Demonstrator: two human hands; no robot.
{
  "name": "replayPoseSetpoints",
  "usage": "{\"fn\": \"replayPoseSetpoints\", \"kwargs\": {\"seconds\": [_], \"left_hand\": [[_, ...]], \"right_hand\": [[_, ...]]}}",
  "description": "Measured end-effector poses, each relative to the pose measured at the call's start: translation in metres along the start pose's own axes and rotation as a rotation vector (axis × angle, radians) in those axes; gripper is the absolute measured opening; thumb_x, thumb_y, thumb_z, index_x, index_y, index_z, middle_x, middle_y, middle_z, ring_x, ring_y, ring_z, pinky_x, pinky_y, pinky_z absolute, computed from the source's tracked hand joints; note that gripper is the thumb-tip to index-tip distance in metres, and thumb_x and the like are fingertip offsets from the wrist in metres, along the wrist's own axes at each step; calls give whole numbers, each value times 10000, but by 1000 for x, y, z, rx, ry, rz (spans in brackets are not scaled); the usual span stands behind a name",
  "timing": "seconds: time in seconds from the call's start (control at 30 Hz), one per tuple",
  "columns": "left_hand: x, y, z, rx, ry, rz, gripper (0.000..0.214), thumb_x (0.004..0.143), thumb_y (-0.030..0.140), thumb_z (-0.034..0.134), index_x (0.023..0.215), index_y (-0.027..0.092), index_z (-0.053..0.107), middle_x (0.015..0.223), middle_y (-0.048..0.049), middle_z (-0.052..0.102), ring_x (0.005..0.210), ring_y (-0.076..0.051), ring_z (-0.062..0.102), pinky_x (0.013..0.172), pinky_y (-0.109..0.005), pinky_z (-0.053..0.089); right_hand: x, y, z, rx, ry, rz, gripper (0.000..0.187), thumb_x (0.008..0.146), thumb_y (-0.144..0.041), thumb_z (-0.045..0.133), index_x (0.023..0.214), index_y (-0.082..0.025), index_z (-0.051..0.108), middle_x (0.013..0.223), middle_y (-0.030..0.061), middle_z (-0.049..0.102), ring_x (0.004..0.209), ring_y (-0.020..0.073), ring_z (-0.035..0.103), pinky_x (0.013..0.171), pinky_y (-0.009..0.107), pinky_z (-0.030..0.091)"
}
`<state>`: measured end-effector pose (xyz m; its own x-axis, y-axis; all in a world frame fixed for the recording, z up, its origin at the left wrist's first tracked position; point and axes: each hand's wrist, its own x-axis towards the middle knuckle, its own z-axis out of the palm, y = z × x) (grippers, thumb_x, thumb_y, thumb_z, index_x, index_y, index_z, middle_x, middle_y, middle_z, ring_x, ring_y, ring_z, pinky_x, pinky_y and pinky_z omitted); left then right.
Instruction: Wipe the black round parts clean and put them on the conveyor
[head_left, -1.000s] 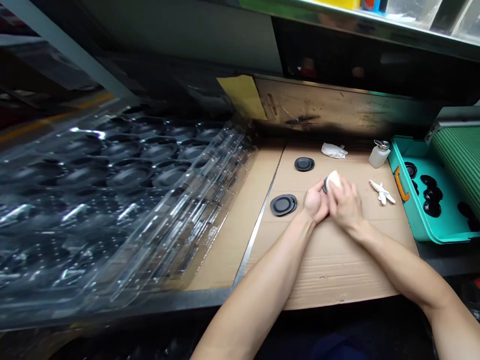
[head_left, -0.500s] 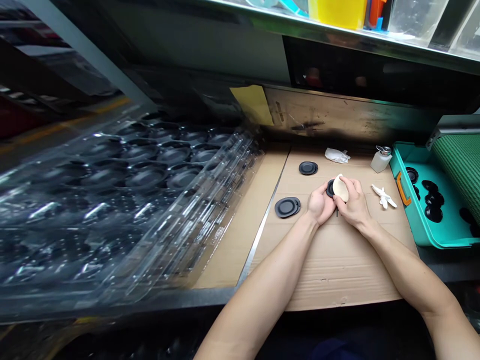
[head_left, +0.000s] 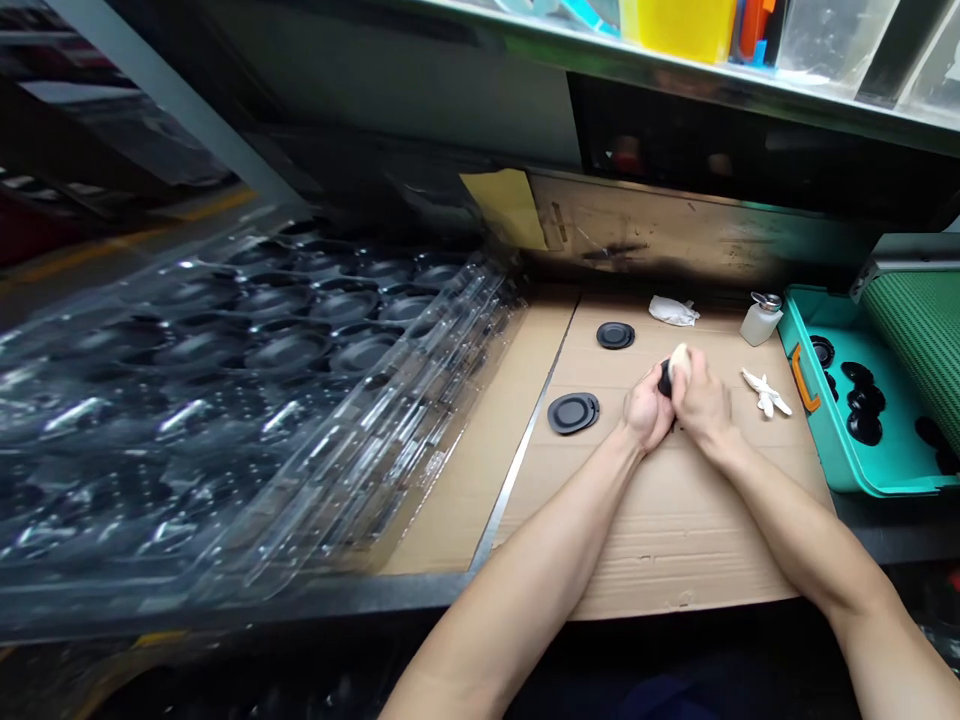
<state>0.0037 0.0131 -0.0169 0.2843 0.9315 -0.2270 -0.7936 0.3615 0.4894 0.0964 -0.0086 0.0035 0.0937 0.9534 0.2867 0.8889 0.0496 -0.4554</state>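
My left hand (head_left: 648, 408) is closed around a small round black part (head_left: 664, 378), held tilted above the cardboard. Against that part, my right hand (head_left: 702, 398) pinches a cream-coloured pad (head_left: 679, 360), perhaps cloth or sponge. My fingers hide much of both. To the left of my hands lie a black oval part (head_left: 573, 413) and, farther back, another black oval part (head_left: 616, 335). Right of my right hand is a white crumpled strip-like piece (head_left: 766, 392).
Clear plastic trays (head_left: 352, 440) holding several black parts are stacked at left. A teal bin (head_left: 832, 440) with black parts stands at right, beside a green belt (head_left: 919, 320). A pump bottle (head_left: 762, 320) and white wad (head_left: 673, 311) sit behind my hands, on cardboard (head_left: 675, 560).
My right hand has turned, so the cream pad shows edge-on and smaller. The black part is tilted more steeply in my left hand. Both hands stay close together.
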Motion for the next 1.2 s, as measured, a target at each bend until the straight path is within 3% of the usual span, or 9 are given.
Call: {"fn": "replayPoseSetpoints", "kwargs": {"seconds": [0.13,0.27,0.6,0.67,0.77,0.9,1.07,1.2], "left_hand": [[0,-4,1,38,11,105,248,1020,227,495,1118,176,718,1263,-93,737,1287,-207,643,1149,-336,469],[0,-3,0,38,11,72,258,1025,229,490,1142,187,715,1253,-90,739,1290,-217,641,1145,-379,485],[-1,6,0,24,-21,-29,300,1065,241,422,1073,146,707,1174,-123,753,1256,-222,659,1149,-393,484],[-2,10,0,22,-16,-39,303,1063,239,414,1099,144,699,1174,-132,749,1245,-235,667,1129,-412,503],[-4,19,1,-11,7,-36,288,1063,272,427,1143,158,680,1176,-138,744,1205,-268,692,1052,-449,558],[-7,28,1,-34,35,-110,336,1063,380,473,1145,121,670,1159,-183,737,1150,-286,715,897,-361,618],[-8,26,2,2,61,-117,445,1088,447,389,1118,111,680,1083,-174,746,1040,-254,729,777,-299,606],[-8,23,6,7,81,-82,466,1108,424,331,1089,114,678,980,-128,744,896,-196,706,806,-302,590]], "right_hand": [[1,6,-2,9,14,-44,473,1027,-380,420,1450,-190,512,1226,150,734,982,304,724,839,394,577],[3,11,-5,-38,-17,-5,467,1039,-361,399,1450,-172,515,1236,159,726,984,305,725,841,404,575],[2,20,-5,-29,-31,-138,471,1035,-390,432,1462,-221,535,1286,137,718,1016,288,723,829,371,580],[7,25,-9,-24,-38,-75,469,1029,-392,436,1446,-208,544,1240,145,736,992,308,729,835,400,579],[15,39,-18,52,51,30,467,1014,-402,445,1417,-190,547,1199,152,749,1031,349,723,883,453,564],[16,50,-25,152,116,52,462,992,-440,467,1364,-184,566,1216,157,743,1055,351,717,918,466,543],[6,35,-33,310,141,61,416,990,-491,475,1273,-203,573,915,60,762,813,242,700,778,350,522],[-2,21,-41,438,-15,51,294,953,-455,556,1137,-226,579,652,-43,658,594,170,586,615,278,423]]}}
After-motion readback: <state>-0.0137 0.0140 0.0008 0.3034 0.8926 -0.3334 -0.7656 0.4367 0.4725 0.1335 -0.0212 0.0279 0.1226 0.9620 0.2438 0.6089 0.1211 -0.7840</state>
